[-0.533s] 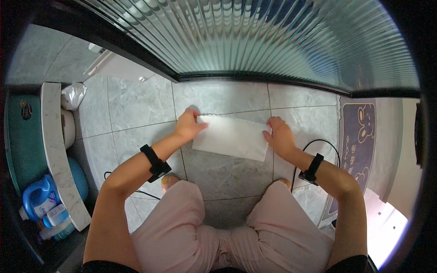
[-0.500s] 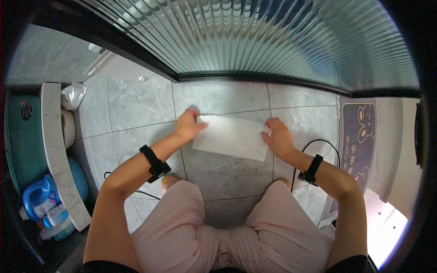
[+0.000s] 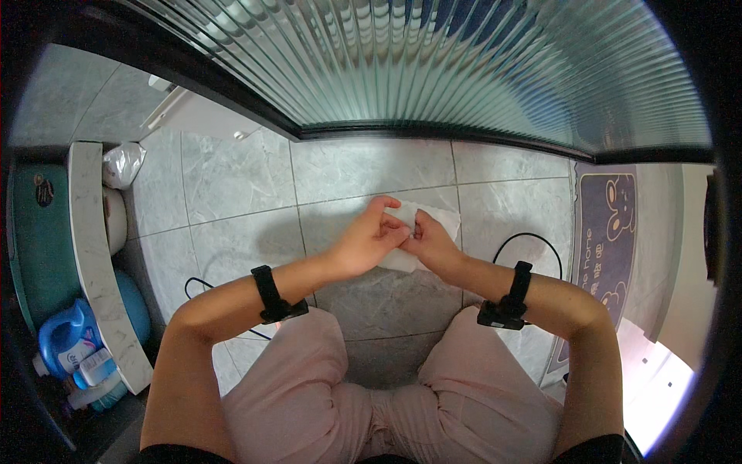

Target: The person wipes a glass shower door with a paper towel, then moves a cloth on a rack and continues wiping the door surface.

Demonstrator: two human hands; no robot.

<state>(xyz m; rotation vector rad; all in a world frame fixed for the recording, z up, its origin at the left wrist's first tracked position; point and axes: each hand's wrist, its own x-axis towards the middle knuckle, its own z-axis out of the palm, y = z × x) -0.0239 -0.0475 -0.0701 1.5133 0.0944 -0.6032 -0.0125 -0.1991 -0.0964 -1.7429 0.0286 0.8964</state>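
Note:
A white paper towel [image 3: 443,220] lies beneath and behind my two hands, low over the tiles. Much of it is covered by my fingers, and a corner shows past my right hand. My left hand [image 3: 369,238] is closed, its fingertips bent in on the paper. Against it, my right hand [image 3: 434,244] is closed too, thumb and fingers pinching the paper near the middle. The fingertips of both hands meet, so the exact grip is partly hidden. A black strap with a small device circles each wrist.
Ahead stands a ribbed glass door [image 3: 433,77] in a black frame. At left, a marble-edged shelf [image 3: 104,255] holds a blue detergent bottle [image 3: 69,336]. A purple mat [image 3: 603,224] lies at right on the grey tiled floor [image 3: 232,170]. Black cables [image 3: 533,236] run beside my arms.
My hands were apart at the two ends of the spread paper towel. They have come together at its middle, the left moving right, and the visible paper is now much shorter.

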